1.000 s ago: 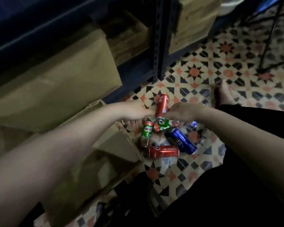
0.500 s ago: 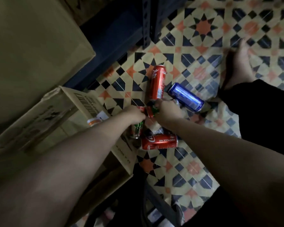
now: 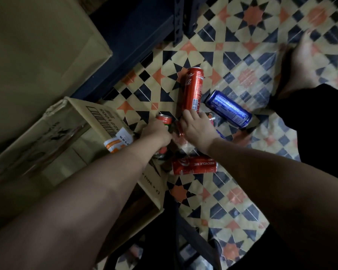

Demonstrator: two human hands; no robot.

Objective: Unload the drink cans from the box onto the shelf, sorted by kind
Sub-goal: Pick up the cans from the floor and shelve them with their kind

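Nearest the camera, two bare forearms reach forward and down over a patterned tile floor [image 3: 232, 195] of cream, black and orange stars. Under the left forearm lies an open cardboard box [image 3: 98, 121] tipped on its side, with a barcode and a white-and-orange label on its flap. Just beyond the box's edge a red cola can [image 3: 194, 165] lies on its side on the floor, its lettering upside down to the view. Above it the left hand [image 3: 156, 132] curls its fingers around a green-and-red can [image 3: 164, 120], whose red top shows past the knuckles and whose lower end shows below the wrist. Just beside it the right hand [image 3: 196, 127] lies palm down over a cluster of cans, fingers bent over a partly hidden red can [image 3: 180, 131]; whether it truly grips that can cannot be told. A scrap of another blue can [image 3: 220, 134] peeks out by the right wrist. Beyond the right hand's fingertips a tall red cola can [image 3: 193, 88] lies lengthwise, pointing away, its near end touching the fingers. To its right a blue can [image 3: 228, 109] lies at an angle, near the person's dark trouser leg and bare foot [image 3: 300, 63]. Farther off stand a large closed cardboard box [image 3: 37, 55] at left and the dark blue metal shelf frame [image 3: 137, 36] with its perforated upright.
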